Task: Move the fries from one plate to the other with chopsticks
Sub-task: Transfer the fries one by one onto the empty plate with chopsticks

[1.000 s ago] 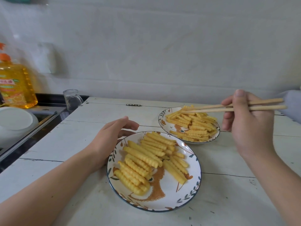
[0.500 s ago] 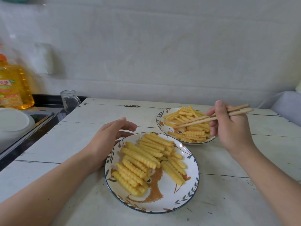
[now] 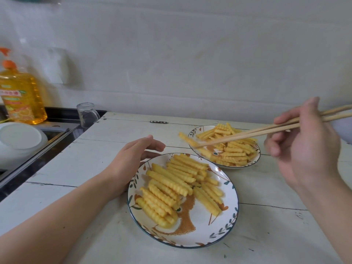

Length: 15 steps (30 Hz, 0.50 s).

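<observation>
Two patterned white plates hold crinkle-cut fries. The near plate carries several fries in rows. The far plate holds a loose heap. My right hand grips a pair of wooden chopsticks. Their tips pinch one fry, lifted over the far plate's left rim. My left hand rests on the table against the near plate's left rim, fingers relaxed.
A white wooden table bears both plates. A small glass cup stands at its back left corner. Left of the table are a sink with a white bowl and a yellow detergent bottle. A wall runs behind.
The chopstick tips dipped into the far plate's heap and have come up at its left rim with one fry pinched. My left hand has stayed by the near plate.
</observation>
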Available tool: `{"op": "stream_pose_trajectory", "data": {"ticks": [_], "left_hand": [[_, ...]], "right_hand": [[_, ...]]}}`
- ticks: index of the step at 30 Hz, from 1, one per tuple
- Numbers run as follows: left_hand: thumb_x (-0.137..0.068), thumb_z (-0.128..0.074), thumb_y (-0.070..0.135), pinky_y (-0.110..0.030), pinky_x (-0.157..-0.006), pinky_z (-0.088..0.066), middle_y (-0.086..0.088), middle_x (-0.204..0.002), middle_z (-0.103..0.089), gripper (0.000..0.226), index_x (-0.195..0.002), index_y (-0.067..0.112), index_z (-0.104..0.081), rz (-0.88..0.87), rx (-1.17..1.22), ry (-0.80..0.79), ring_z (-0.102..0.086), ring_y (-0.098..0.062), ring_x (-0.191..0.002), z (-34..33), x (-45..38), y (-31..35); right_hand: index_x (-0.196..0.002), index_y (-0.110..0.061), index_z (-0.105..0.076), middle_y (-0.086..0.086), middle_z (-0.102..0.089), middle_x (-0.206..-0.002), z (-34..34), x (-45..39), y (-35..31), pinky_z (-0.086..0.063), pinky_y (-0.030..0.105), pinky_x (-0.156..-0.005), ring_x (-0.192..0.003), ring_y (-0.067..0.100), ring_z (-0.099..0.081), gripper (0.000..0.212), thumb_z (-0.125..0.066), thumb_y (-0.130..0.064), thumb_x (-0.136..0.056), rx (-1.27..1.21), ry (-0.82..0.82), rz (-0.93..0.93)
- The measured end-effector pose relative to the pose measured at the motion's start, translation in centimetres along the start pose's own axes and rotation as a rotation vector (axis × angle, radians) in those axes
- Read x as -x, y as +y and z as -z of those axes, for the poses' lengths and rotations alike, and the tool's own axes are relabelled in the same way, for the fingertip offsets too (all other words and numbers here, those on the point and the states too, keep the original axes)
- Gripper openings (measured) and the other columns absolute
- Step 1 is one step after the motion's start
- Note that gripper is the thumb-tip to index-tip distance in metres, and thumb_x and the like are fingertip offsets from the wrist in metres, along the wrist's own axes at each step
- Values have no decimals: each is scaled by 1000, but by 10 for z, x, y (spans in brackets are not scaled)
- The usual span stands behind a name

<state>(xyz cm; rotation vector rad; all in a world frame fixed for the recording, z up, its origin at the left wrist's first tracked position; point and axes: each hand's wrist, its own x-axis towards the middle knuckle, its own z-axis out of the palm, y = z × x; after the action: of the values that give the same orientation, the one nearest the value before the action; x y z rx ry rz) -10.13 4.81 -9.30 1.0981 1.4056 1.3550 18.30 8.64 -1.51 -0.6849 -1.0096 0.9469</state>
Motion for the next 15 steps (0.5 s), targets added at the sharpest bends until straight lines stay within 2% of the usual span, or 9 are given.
{"op": "stream_pose_trajectory", "data": {"ticks": [4,6,10,15], "left_hand": [[-112,-45,40,-32,-88,-56,-5,-118,-78,46,-106,12,-80,-10,-1,5,-74,-22,-111,0,0,1],[-112,-44,41,-30,-85,-55,-3,-116,-79,46,-105,14,-81,-15,-9,6,-75,-20,-111,0,0,1],[-112,-44,41,-33,-89,-56,-3,-117,-79,46,-106,13,-80,-10,-1,-2,-75,-19,-111,1,-1,0],[-112,-44,42,-35,-93,-56,-2,-118,-79,46,-105,15,-81,-11,-9,-2,-74,-19,-112,1,-1,0]], "right_hand": [[-53,-19,-60,6,-43,-45,-16,31,0,-23,27,-40,-30,20,-37,61,-39,-52,-99,50,-163,-21],[-55,-18,-62,8,-44,-46,-19,40,5,-26,26,-41,-31,23,-39,57,-40,-55,-94,105,-226,-2],[-60,-16,-64,9,-46,-48,-17,45,11,-33,24,-41,-34,25,-42,54,-43,-56,-91,168,-312,-3],[-60,-15,-65,8,-45,-48,-15,38,9,-29,23,-41,-33,22,-37,49,-51,-53,-88,185,-310,12]]}}
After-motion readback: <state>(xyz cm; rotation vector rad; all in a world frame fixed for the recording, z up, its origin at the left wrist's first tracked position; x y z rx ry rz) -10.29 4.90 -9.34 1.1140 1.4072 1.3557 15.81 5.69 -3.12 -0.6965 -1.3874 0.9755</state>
